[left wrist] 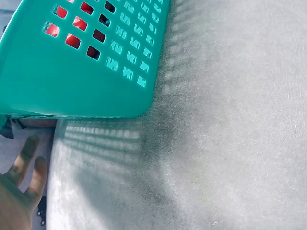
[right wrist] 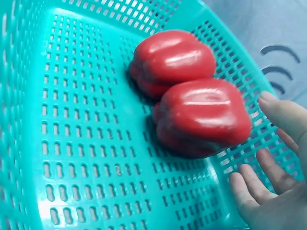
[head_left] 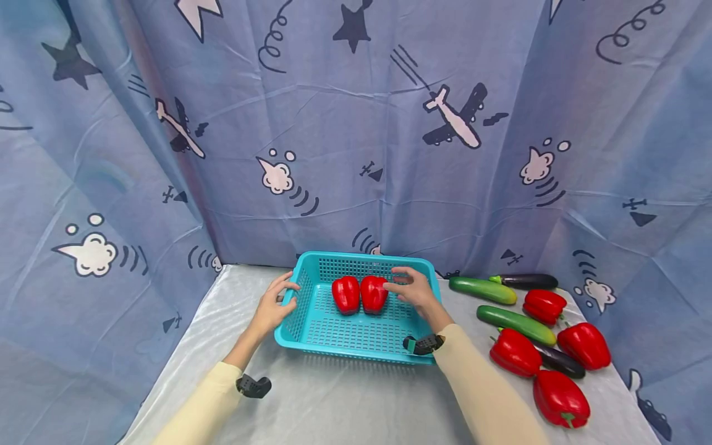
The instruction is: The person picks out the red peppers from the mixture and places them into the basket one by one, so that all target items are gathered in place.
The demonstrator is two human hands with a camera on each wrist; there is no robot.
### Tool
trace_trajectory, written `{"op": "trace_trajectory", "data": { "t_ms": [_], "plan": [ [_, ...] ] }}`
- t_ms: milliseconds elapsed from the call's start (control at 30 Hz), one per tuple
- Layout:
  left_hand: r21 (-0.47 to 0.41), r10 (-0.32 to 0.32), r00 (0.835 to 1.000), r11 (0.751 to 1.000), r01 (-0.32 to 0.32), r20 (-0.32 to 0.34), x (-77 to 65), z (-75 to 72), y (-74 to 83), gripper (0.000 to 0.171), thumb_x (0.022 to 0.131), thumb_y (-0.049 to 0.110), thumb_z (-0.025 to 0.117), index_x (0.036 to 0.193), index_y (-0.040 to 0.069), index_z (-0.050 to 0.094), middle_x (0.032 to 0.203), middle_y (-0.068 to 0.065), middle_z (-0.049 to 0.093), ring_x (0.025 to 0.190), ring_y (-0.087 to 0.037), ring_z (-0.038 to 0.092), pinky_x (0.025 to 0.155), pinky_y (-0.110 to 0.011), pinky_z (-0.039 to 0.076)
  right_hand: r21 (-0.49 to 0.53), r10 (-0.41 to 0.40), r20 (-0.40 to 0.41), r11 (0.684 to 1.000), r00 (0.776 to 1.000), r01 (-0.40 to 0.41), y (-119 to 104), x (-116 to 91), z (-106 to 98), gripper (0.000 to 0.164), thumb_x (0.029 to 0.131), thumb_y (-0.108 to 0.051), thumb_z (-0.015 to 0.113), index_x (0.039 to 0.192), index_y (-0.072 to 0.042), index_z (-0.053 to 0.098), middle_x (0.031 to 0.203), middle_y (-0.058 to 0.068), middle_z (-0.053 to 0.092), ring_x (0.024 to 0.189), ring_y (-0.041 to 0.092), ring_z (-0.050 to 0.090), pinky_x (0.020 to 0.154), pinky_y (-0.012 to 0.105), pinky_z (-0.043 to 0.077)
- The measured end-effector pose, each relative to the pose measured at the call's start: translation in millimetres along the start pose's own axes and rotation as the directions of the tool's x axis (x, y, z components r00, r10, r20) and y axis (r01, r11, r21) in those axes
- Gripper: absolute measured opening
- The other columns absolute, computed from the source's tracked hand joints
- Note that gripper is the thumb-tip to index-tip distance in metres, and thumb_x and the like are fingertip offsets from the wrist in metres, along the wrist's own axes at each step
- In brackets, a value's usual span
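A turquoise plastic basket (head_left: 356, 355) with slotted walls stands on the table. Two red bell peppers lie side by side inside it, a left pepper (head_left: 346, 295) and a right pepper (head_left: 374, 294). Just beside the right pepper is my right hand (head_left: 414, 289), over the basket; the right wrist view shows its fingers (right wrist: 273, 175) spread, with a gap to the pepper (right wrist: 204, 117). My left hand (head_left: 272, 306) is at the basket's left rim, fingers loosely bent and holding nothing. In the left wrist view that hand (left wrist: 19, 191) appears only partly, below the basket's corner (left wrist: 76, 81).
Right of the basket lie two zucchinis, one at the back (head_left: 483, 290) and one nearer (head_left: 517, 324). Among them are two eggplants (head_left: 528, 282) and several red bell peppers (head_left: 560, 398). A patterned blue curtain (head_left: 345, 154) hangs behind the white-covered table (head_left: 334, 402).
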State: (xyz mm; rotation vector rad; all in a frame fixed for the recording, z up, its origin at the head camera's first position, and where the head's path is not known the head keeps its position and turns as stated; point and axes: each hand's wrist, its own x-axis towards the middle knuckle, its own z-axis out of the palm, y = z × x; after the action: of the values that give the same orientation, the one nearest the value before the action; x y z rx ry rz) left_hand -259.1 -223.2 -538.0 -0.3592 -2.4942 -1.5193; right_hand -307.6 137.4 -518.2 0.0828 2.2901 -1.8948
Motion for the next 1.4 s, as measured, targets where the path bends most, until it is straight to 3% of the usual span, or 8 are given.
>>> {"op": "trace_trajectory", "data": {
  "t_ms": [400,633,900,1167,1400],
  "plan": [
    [0.001,-0.023,1.0,1.0,0.023,-0.01,-3.1,-0.2,1.9,0.025,0.092,-0.007,0.064,0.116,-0.005,0.066,0.156,-0.019,0.038,0.138,-0.04,0.04,0.097,-0.058,0.045,0.108,-0.116,0.064,0.988,0.991,0.109,-16.8,-14.5,-8.0,0.05,0.095,-0.01,0.074,0.137,0.007,0.054,0.132,0.027,0.059,0.12,0.036,0.059,0.101,0.05,0.047],
    [0.011,-0.021,1.0,1.0,0.021,-0.01,-2.5,0.2,1.9,0.025,0.091,-0.007,0.065,0.116,-0.005,0.067,0.156,-0.019,0.038,0.139,-0.04,0.039,0.097,-0.057,0.045,0.17,-0.13,0.077,0.979,0.988,0.116,-18.8,-19.0,-4.1,0.037,0.096,-0.006,0.071,0.129,0.004,0.06,0.124,0.023,0.064,0.112,0.028,0.064,0.097,0.047,0.05],
    [0.008,-0.02,1.0,1.0,0.02,-0.01,-0.4,-1.4,-0.4,0.026,0.091,-0.007,0.065,0.117,-0.005,0.067,0.156,-0.019,0.038,0.138,-0.039,0.04,0.096,-0.057,0.046,0.237,-0.12,0.11,0.967,0.987,0.092,-19.5,-28.6,-7.6,0.032,0.098,-0.005,0.067,0.128,0.005,0.058,0.128,0.031,0.058,0.12,0.045,0.057,0.097,0.045,0.05],
    [0.008,-0.018,1.0,1.0,0.018,-0.001,0.1,-1.3,0.6,0.024,0.092,-0.006,0.064,0.116,-0.005,0.067,0.157,-0.018,0.038,0.139,-0.039,0.04,0.095,-0.055,0.046,0.278,-0.133,0.131,0.956,0.982,0.092,-23.1,-41.1,-19.6,0.034,0.098,-0.006,0.068,0.128,0.006,0.056,0.11,0.01,0.068,0.101,0.022,0.068,0.102,0.055,0.044],
    [-0.002,-0.014,1.0,1.0,0.014,-0.004,-0.4,0.1,1.6,0.025,0.091,-0.008,0.065,0.116,-0.006,0.066,0.156,-0.019,0.038,0.137,-0.04,0.042,0.095,-0.056,0.047,0.259,-0.142,0.139,0.96,0.98,0.102,-25.7,-50.9,-32.7,0.036,0.098,-0.009,0.069,0.129,0.005,0.057,0.112,0.011,0.067,0.104,0.023,0.067,0.101,0.053,0.046]
  ]
}}
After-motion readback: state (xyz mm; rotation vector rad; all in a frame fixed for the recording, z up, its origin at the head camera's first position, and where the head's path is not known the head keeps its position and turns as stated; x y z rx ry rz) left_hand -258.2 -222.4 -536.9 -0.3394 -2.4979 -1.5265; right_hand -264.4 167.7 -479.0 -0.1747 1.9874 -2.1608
